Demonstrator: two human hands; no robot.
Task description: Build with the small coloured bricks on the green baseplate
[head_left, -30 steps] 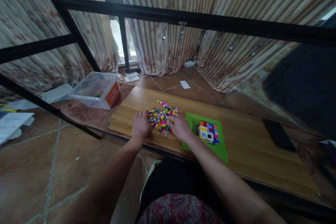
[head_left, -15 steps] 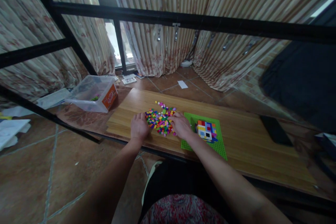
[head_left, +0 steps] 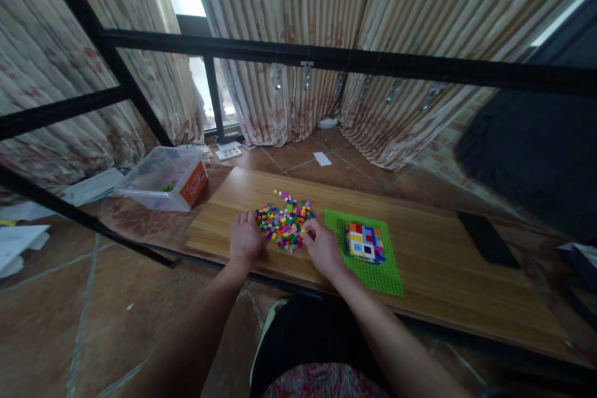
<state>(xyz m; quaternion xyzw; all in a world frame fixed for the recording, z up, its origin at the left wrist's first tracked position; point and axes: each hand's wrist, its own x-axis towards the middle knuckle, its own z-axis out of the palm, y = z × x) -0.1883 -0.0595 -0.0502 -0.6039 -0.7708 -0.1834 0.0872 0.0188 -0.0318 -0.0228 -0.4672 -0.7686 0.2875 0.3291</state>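
Nearest are the person's red-and-white patterned top (head_left: 321, 380) and black trousers (head_left: 321, 326); just beyond runs a long wooden tabletop (head_left: 438, 267); the left hand (head_left: 245, 236) rests on it, fingers bent, at the left edge of a loose pile of small coloured bricks (head_left: 284, 224); the right hand (head_left: 323, 249) is at the pile's right edge, thumb and forefinger brought close; whether either hand grips a brick I cannot tell; the two hands are apart, the pile lying between them; just right of the right hand is a green baseplate (head_left: 389, 281), with a blocky multicoloured brick model (head_left: 362, 242) standing on it; further right lies a flat black object (head_left: 487, 239); left of the tabletop sits a clear plastic box (head_left: 156, 199) with an orange label (head_left: 193, 185); past the tabletop, a white card (head_left: 322, 158) lies on the tiled floor; behind a black metal bar (head_left: 233, 46) hang striped curtains (head_left: 321, 3).
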